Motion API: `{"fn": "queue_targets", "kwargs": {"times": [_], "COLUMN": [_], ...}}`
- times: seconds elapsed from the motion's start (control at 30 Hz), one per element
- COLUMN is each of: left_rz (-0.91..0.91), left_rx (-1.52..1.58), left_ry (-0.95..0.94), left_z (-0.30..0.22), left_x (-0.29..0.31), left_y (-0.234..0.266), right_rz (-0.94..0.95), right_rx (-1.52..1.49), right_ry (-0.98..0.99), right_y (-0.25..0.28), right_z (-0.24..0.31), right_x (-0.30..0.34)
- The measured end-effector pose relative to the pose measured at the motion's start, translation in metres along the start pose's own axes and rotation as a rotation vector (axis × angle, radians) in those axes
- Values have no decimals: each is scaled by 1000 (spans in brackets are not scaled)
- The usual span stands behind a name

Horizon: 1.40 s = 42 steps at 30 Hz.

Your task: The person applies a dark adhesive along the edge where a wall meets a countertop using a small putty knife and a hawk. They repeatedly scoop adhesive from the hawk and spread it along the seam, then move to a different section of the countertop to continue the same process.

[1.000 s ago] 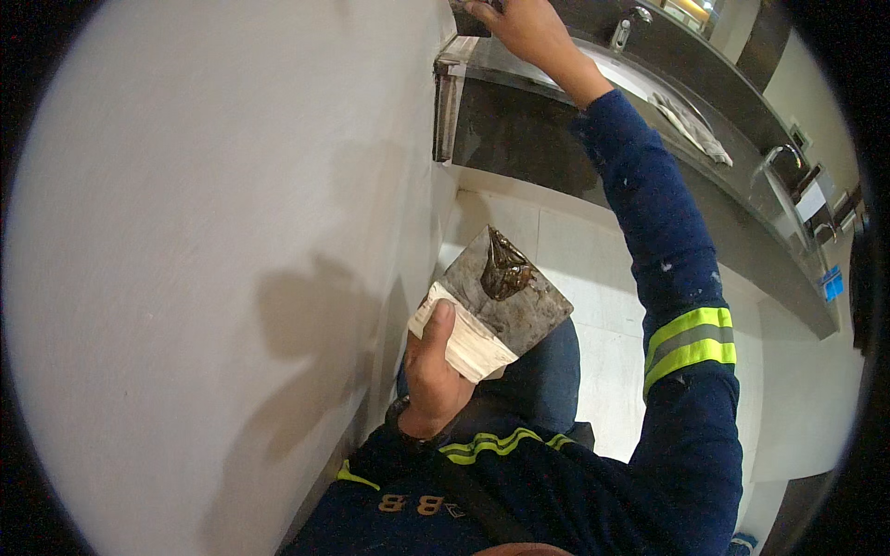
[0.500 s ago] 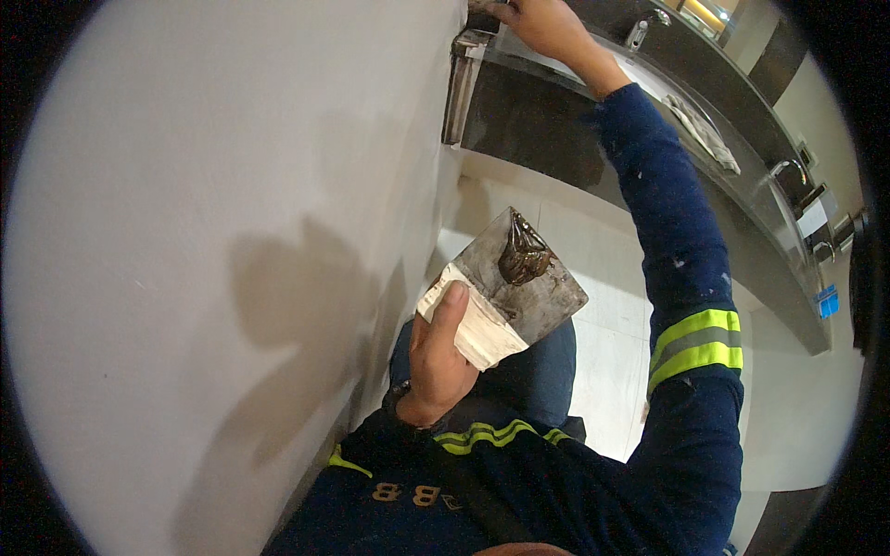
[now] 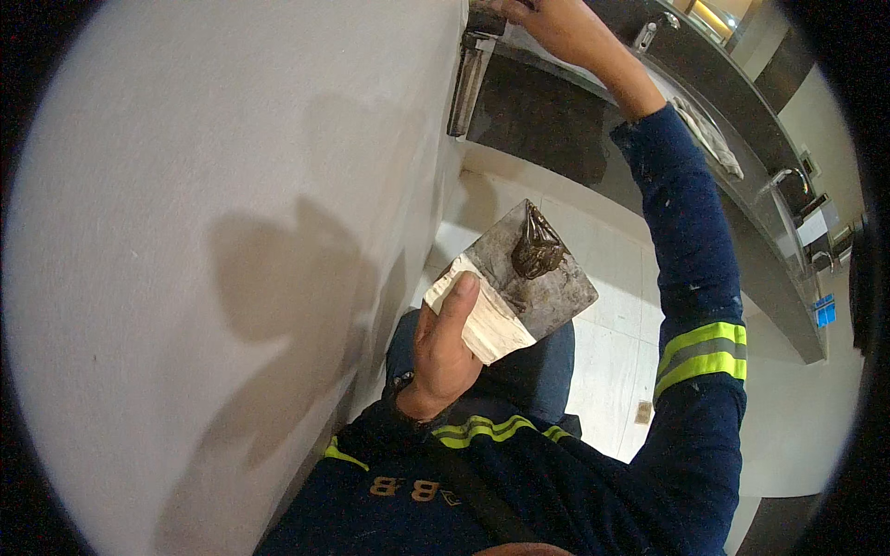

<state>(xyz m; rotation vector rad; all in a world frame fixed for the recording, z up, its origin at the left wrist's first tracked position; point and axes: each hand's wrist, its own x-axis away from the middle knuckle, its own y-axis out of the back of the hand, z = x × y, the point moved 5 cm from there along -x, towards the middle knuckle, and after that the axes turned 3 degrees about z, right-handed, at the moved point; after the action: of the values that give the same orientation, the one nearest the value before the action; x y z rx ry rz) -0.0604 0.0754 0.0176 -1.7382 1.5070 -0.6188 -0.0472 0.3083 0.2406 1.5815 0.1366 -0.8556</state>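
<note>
Fingers: left hand (image 3: pixel 445 352) grips grey plate (image 3: pixel 570 289); right hand (image 3: pixel 570 32), cannot tell | counter's end strip (image 3: pixel 471 88) streaked brown | paste lump (image 3: pixel 540 248) unused

We see a pale wall (image 3: pixel 185 139) left of the left grip (image 3: pixel 447 347), light floor tiles (image 3: pixel 607 347) to its right and, below and right of the right grip (image 3: pixel 561 28), a dark worktop (image 3: pixel 538 116) with chrome taps (image 3: pixel 788 176).

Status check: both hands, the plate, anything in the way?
Left hand: grip shut on grey plate by pale strip; dark paste on top. Right hand: at dark counter, partly out of frame, hold unclear. Nearby: cloth on counter, by right sleeve.
</note>
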Motion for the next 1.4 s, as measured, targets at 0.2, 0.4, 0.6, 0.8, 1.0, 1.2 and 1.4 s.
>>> {"fn": "queue_targets", "kwargs": {"times": [0.2, 0.4, 0.6, 0.8, 1.0, 1.2, 1.4], "left_rz": [47, 49, 29, 20, 21, 24, 37], "left_rx": [11, -4, 15, 11, 41, 17, 37], "left_ry": [-7, -6, 14, 4, 35, 39, 39], "left_z": [-1, -6, -2, -4, -1, -7, -11], "left_x": [-1, -5, -5, -4, -4, -6, -7], "left_y": [-5, -9, -6, -6, -4, -6, -15], "right_rz": [-42, -175, -162, -162, -167, -142, -152], "right_rx": [1, 50, -11, -64, 60, 86, 152], "right_ry": [-16, -30, -87, -40, 34, 49, 40], "right_y": [10, 21, 19, 10, 0, -4, -10], "right_z": [9, -1, -8, 3, 10, 22, 23], "right_x": [8, 20, 26, 27, 30, 32, 41]}}
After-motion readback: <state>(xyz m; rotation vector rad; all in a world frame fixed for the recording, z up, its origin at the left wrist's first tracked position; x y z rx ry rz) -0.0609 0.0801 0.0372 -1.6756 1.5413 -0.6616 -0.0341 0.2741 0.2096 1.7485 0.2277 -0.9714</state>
